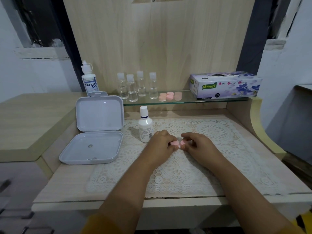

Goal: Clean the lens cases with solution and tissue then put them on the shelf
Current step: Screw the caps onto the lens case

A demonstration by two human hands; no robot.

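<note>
Both hands, left (160,144) and right (196,144), pinched one pink lens case (178,144) over the desk (70,181); left of the fingers lay an open white box (94,132) holding small rings.

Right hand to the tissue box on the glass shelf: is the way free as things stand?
Probably yes, once freed. Nothing stands between the right hand and the tissue box on the glass shelf, but that hand is pinching the pink lens case together with the left hand.
</note>
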